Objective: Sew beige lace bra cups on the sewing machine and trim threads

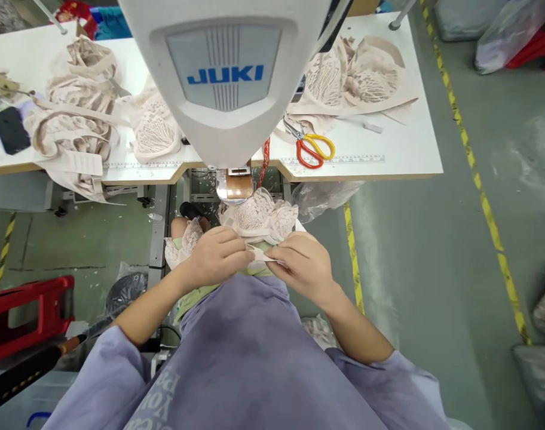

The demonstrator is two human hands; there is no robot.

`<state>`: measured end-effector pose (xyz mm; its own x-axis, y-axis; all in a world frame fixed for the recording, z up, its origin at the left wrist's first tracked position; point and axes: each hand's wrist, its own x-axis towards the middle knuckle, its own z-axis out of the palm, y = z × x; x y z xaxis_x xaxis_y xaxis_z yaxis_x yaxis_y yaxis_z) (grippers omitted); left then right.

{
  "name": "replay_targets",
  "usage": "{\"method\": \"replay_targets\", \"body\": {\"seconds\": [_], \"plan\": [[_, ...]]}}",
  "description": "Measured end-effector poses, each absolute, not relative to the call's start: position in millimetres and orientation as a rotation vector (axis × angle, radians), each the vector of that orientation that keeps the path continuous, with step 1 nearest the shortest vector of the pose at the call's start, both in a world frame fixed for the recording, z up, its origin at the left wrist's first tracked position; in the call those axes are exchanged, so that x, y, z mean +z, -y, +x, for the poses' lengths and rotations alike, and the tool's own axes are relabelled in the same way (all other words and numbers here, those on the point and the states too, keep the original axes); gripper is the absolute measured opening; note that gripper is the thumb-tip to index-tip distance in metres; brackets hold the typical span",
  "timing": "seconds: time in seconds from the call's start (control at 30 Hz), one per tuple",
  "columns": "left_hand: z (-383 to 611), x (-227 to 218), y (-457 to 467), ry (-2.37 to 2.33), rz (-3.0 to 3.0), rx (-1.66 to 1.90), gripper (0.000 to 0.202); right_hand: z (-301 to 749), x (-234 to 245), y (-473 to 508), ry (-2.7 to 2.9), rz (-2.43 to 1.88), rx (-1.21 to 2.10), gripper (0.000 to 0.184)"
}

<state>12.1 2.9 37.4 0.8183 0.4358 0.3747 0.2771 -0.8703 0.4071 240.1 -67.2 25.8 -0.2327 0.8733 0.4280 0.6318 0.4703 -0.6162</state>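
Observation:
Both hands are close together over my lap, pinching a pale beige strap (260, 254) that stretches between them. My left hand (221, 254) has its fingers closed on the strap's left part. My right hand (303, 263) grips the other side between thumb and forefinger. Just beyond the hands hangs a beige lace bra (259, 215), below the sewing machine's round-ended arm (236, 185). More lace (183, 243) drapes over my leg beside my left wrist. The fingers partly hide the strap.
The white JUKI sewing machine (227, 71) towers above the white table (407, 143). Scissors (315, 149) with red and yellow handles lie right of it, near more bras (371, 77). Piled bras (82, 89) and a phone (11, 130) are at left. A red stool (30, 316) stands lower left.

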Motion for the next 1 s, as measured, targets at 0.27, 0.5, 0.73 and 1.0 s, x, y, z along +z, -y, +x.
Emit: {"method": "replay_targets", "body": {"seconds": [0.27,0.5,0.73,1.0], "plan": [[4,27,3,-0.544,2.649,0.756,0.020,236,22,72,1.994,-1.159,0.253,0.010],[5,29,3,-0.471,2.728,0.939,0.019,237,20,73,1.979,-1.157,0.276,0.009],[10,32,3,-0.385,2.801,1.169,0.016,232,18,67,1.960,-1.079,0.221,0.007],[17,39,2,-0.349,2.779,1.272,0.020,227,24,62,1.915,-0.981,0.155,0.006]]}}
